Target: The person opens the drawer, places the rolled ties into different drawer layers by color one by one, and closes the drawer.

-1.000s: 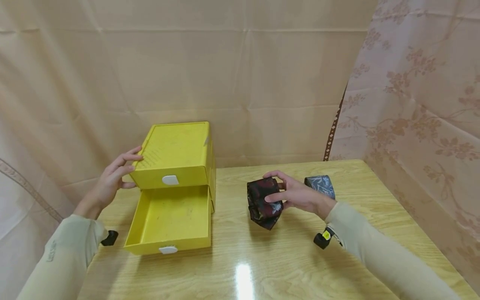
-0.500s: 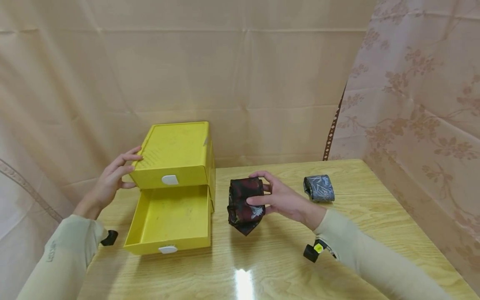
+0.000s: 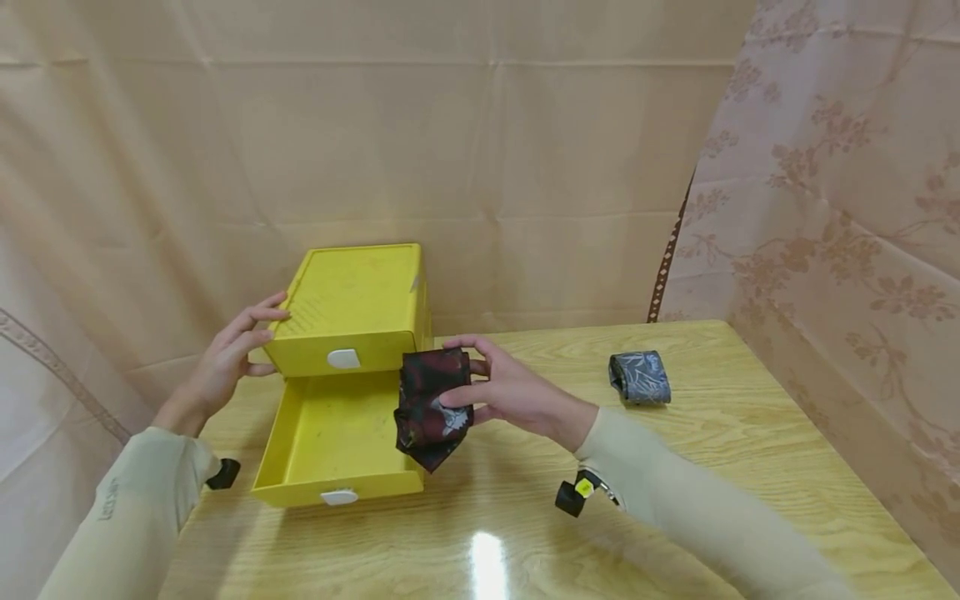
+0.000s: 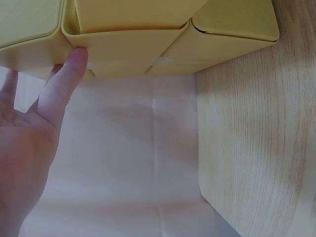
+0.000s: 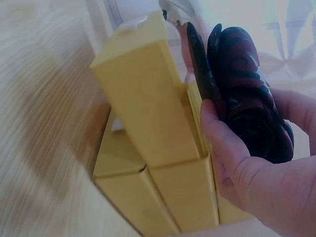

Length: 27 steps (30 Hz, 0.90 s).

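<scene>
My right hand (image 3: 517, 396) pinches a rolled dark necktie (image 3: 435, 400) with red and grey floral patterning, thumb on the near face and fingers behind. The tie's pointed end hangs down. It is in front of the right wall of a pulled-out yellow drawer (image 3: 337, 429), hiding part of it. In the right wrist view the tie (image 5: 247, 84) shows its coiled end. My left hand (image 3: 225, 358) rests against the left side of the yellow drawer unit (image 3: 352, 292), its fingers fairly straight. The thumb touches the side wall in the left wrist view.
A rolled blue-grey patterned necktie (image 3: 640, 377) lies on the wooden table (image 3: 600, 533) at the right. The closed top drawer (image 3: 345, 357) overhangs the pulled-out one. A beige curtain (image 3: 525, 167) hangs behind, and a floral cloth (image 3: 847, 208) borders the right side.
My right hand has carried the dark necktie leftward from mid-table to the drawer's right side. The blue-grey necktie has come fully into view. My left hand has stayed at the unit.
</scene>
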Tool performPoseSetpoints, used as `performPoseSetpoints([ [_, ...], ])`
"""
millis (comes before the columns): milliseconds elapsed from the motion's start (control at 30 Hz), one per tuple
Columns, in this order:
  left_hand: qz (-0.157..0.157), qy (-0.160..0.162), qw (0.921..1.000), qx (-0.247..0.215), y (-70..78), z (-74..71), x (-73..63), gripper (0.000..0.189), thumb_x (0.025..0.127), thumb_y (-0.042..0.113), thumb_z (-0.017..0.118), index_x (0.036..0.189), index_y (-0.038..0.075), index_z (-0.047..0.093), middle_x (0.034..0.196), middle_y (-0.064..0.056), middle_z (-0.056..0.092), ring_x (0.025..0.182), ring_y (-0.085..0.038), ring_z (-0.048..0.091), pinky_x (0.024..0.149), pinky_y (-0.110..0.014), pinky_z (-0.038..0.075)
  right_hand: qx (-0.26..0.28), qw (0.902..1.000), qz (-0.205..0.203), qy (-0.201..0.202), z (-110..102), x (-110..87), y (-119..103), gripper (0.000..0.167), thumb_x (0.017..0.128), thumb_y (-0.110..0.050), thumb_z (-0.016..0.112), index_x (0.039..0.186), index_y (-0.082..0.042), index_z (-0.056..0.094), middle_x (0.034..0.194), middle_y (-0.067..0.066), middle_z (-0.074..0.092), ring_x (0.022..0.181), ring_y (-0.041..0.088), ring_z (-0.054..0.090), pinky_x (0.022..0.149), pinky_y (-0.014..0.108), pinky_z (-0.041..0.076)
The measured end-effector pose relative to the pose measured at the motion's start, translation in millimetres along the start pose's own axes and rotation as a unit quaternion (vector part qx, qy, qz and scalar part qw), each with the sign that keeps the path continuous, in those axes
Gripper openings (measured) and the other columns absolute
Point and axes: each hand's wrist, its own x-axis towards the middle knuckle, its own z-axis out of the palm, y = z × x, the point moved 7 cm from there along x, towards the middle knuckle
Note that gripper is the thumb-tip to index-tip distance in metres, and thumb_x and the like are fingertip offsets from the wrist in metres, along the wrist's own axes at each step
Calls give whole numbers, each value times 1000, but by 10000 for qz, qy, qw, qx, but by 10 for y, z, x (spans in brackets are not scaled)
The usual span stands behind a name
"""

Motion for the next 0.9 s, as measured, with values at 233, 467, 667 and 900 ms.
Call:
performPoseSetpoints([
  [233, -20, -57, 10000, 47, -10, 12, 9, 33, 111, 24, 38, 139, 12, 51, 169, -1, 18, 138, -10, 35, 79, -30, 57, 153, 9999, -74, -10, 309, 224, -45, 67, 88, 8, 71, 141, -19, 40, 138, 17, 47, 112, 34, 62, 78, 47, 59],
  [467, -71, 5, 9998, 170, -11, 11, -2, 34, 111, 25, 37, 140, 11, 50, 169, 0, 17, 139, -13, 33, 79, -30, 57, 194, 9998, -101, 3, 585, 375, -15, 66, 87, 12, 72, 138, -18, 43, 130, 15, 52, 103, 31, 66, 73, 43, 60],
  [667, -27, 7, 9999, 99, -10, 5, -2, 34, 111, 24, 37, 139, 12, 51, 169, 0, 19, 138, -12, 33, 79, -30, 57, 51, 10000, 68, -27, 729, 476, 37, 67, 86, 14, 71, 137, -20, 44, 126, 12, 54, 102, 29, 66, 77, 47, 60],
  [900, 43, -19, 10000, -33, -15, 2, -4, 34, 111, 23, 38, 138, 11, 52, 168, -1, 19, 135, -7, 36, 78, -30, 57, -354, 9983, 449, 139, 796, 582, 77, 65, 86, 15, 70, 135, -22, 48, 122, 9, 57, 98, 29, 66, 75, 47, 60],
])
